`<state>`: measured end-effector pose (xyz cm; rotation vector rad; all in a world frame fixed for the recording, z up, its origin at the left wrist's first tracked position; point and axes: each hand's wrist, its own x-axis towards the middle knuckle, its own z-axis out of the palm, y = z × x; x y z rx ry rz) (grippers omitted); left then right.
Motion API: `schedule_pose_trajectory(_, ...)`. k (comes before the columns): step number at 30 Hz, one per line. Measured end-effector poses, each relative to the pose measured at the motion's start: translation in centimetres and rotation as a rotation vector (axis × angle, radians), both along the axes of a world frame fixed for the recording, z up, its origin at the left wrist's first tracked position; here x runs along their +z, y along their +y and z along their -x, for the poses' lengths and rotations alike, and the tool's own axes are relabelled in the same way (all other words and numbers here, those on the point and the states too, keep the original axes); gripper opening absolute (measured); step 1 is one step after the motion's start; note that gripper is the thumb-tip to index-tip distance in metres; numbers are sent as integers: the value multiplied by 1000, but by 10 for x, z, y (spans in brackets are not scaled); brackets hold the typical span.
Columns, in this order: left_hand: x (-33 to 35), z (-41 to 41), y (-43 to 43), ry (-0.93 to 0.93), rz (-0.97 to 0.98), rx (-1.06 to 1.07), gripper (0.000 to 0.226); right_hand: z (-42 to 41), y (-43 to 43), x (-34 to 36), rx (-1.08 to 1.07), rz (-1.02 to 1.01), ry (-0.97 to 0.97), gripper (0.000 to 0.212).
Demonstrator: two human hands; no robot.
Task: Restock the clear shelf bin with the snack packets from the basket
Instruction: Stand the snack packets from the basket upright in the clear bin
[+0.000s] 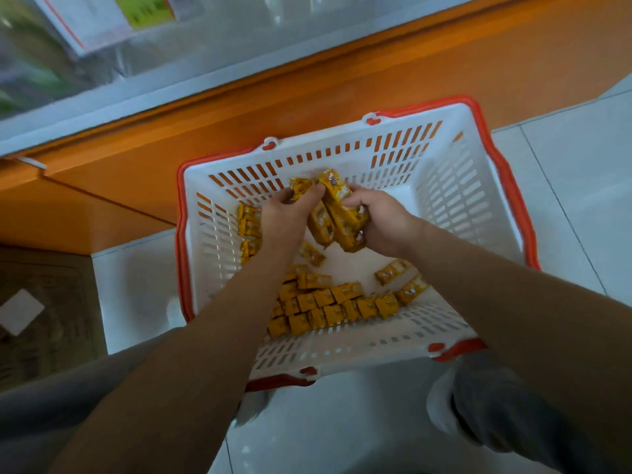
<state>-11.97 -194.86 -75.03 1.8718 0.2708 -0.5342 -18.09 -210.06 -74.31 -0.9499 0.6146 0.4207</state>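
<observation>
Head view, looking straight down. Left hand (287, 213) and right hand (379, 224) both down inside the white basket (506, 186) with the red rim. Each grip closed round the same bundle of yellow snack packets (337, 213), held just above the basket floor, near its far wall. Lots of loose packets (328, 302) lying on the basket floor, mostly toward the near wall, with a few stacked against the left wall.

Looks like mid-gather, so a few tips:
- Square the bundle up before lifting, all wrappers facing one way.
- Squeeze from both ends, not the middle, to stop slide-outs.
- Best not to overload, since glossy wrappers probably fan out easily.
- Lift straight up past the basket rim, then over to the blurry clear shelving (102, 25) beyond the basket's far side. Can't tell which part of it is the actual bin.

Labels: orange-yellow wrappers, a small cartoon-like figure on the top packet, plus some print. All too blurred to read, so no brand legible.
</observation>
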Motion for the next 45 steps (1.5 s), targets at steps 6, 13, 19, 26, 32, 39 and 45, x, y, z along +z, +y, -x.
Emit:
schedule_pose_trajectory(6, 77, 1, -5, 94, 164, 110, 55, 6, 11, 79, -144, -60, -64, 34)
schedule_pose_trajectory(13, 196, 12, 0, -66, 205, 45, 57, 25, 22, 203, -179, 5, -205, 28)
schedule_pose_trajectory(19, 287, 31, 10, -79, 370, -102, 73, 44, 28, 285, -130, 164, -377, 29)
schedule_pose_trajectory(26, 324, 39, 30, -98, 494, -163, 52, 55, 42, 311, -134, 173, -447, 28)
schedule_pose_trajectory(32, 337, 26, 46, -57, 652, -167, 60, 36, 39, 318, -42, 446, -547, 64)
schedule_pose_trajectory(39, 339, 4, 64, -115, 577, -127, 64, 17, 44, 308, -81, 520, -519, 59)
schedule_pose_trajectory(45, 346, -29, 97, -304, 417, 9, 52, -44, 53, 316, -128, 621, -547, 34)
